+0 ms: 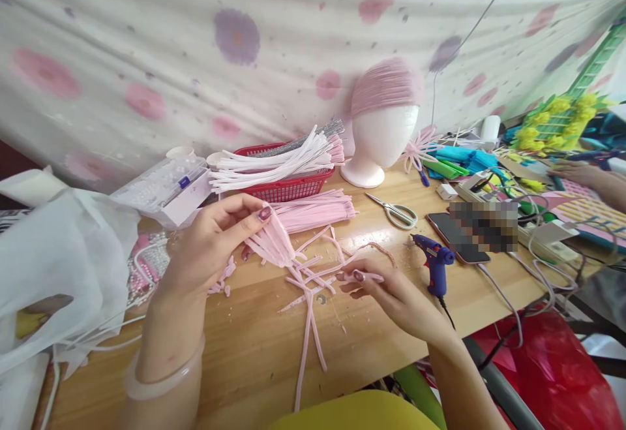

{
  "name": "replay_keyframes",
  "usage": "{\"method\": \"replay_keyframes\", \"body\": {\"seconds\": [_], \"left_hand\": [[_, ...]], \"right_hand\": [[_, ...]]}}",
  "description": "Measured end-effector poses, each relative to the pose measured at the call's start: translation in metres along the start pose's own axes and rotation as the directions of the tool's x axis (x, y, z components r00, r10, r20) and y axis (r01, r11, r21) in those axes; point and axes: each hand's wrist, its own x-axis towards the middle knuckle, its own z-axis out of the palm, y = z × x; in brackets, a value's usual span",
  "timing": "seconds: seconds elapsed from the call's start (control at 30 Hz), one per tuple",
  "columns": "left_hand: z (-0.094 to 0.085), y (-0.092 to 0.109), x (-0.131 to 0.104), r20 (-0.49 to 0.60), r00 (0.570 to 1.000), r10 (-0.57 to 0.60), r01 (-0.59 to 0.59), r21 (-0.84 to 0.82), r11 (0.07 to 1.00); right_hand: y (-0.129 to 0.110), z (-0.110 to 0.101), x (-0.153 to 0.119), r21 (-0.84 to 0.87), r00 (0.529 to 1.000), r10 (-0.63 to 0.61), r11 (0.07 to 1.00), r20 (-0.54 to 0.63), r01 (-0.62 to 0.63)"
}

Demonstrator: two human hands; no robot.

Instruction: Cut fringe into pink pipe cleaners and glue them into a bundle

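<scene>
My left hand pinches one end of a flat pink piece made of pipe cleaners, laid side by side and drawn together at its lower end. Between the thumb and fingers of my right hand is a short pink pipe cleaner. Both hands are above the table, apart from each other. Loose pink pipe cleaners lie crossed on the wood between them, with two long ends reaching towards me. Behind my left hand rests a thick bundle of pink pipe cleaners.
A red basket holds white pipe cleaners. Beside it stands a foam head wrapped in pink. Scissors, a purple glue gun and a phone lie to the right, with cables. A co-worker's hand is at far right.
</scene>
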Motion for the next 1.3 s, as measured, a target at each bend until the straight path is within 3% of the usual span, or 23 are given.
{"method": "replay_keyframes", "body": {"seconds": [0.17, 0.33, 0.57, 0.73, 0.87, 1.1, 1.2, 1.3], "left_hand": [[0.004, 0.0, -0.001, 0.0, 1.0, -0.003, 0.003, 0.026, 1.0], [0.005, 0.003, -0.006, 0.009, 1.0, -0.005, 0.005, 0.016, 1.0], [0.011, 0.006, -0.014, 0.084, 0.996, -0.013, 0.013, -0.002, 1.0], [0.015, 0.011, -0.019, 0.136, 0.991, 0.007, -0.009, 0.012, 1.0], [0.016, 0.014, -0.022, 0.156, 0.988, 0.021, -0.015, -0.039, 0.999], [0.015, 0.015, -0.022, 0.155, 0.988, 0.016, -0.006, -0.062, 0.998], [0.016, 0.016, -0.023, 0.152, 0.988, 0.026, -0.017, -0.062, 0.998], [0.016, 0.016, -0.022, 0.155, 0.987, 0.032, -0.022, -0.067, 0.997]], "right_hand": [[-0.004, -0.022, 0.003, -0.005, 0.995, -0.021, 1.0, -0.097, 0.02], [-0.043, -0.052, 0.011, -0.258, 0.97, -0.175, 0.958, -0.169, 0.128], [-0.112, -0.057, 0.032, -0.437, 0.886, -0.456, 0.782, 0.084, 0.444], [-0.128, -0.045, 0.052, -0.306, 0.883, -0.417, 0.829, 0.217, 0.467], [-0.137, -0.037, 0.058, -0.198, 0.853, -0.405, 0.854, 0.329, 0.482], [-0.135, -0.029, 0.065, 0.068, 0.828, -0.345, 0.933, 0.442, 0.353], [-0.133, -0.03, 0.07, 0.06, 0.829, -0.333, 0.937, 0.45, 0.344], [-0.134, -0.03, 0.072, -0.007, 0.821, -0.399, 0.898, 0.408, 0.44]]}}
